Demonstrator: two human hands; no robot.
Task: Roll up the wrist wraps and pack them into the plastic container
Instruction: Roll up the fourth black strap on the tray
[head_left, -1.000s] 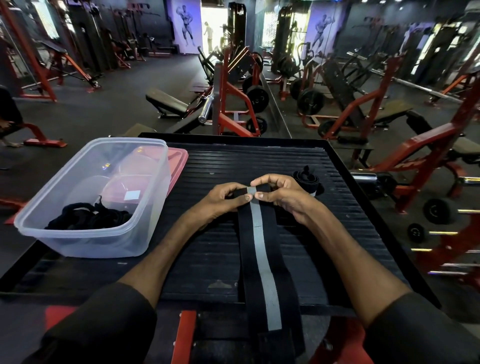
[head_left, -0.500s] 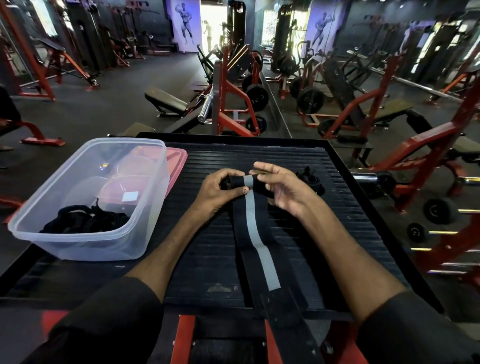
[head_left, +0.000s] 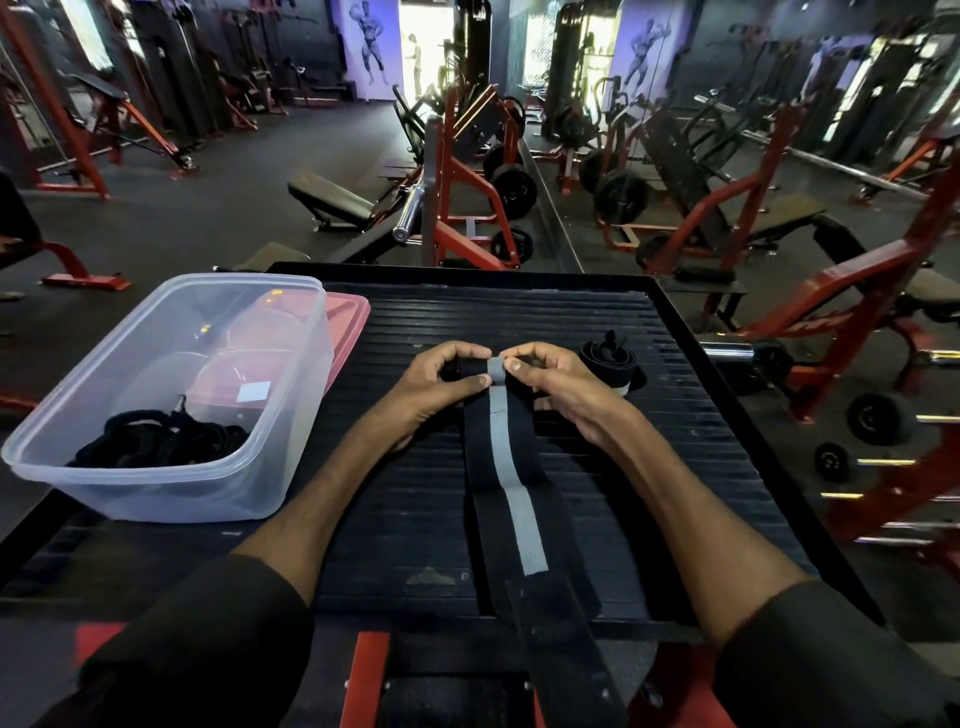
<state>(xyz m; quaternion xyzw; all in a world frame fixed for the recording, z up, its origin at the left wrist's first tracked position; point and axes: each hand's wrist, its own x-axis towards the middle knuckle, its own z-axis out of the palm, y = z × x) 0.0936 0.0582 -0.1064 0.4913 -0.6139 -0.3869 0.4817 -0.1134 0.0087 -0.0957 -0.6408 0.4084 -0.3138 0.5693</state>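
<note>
Black grey-striped wrist wrap, rolled far end pinched between left hand and right hand.

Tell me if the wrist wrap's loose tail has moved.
Yes. On the wrist wrap, the grey stripe's end, earlier past the near edge of the platform, now lies on it, drawn away from the person.

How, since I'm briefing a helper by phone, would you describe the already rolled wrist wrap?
Find the black ribbed platform before the person. Just right of the right hand lies the rolled wrist wrap. Unlike the striped wrist wrap that the left hand and right hand grip, it is a finished coil, lying untouched.
</note>
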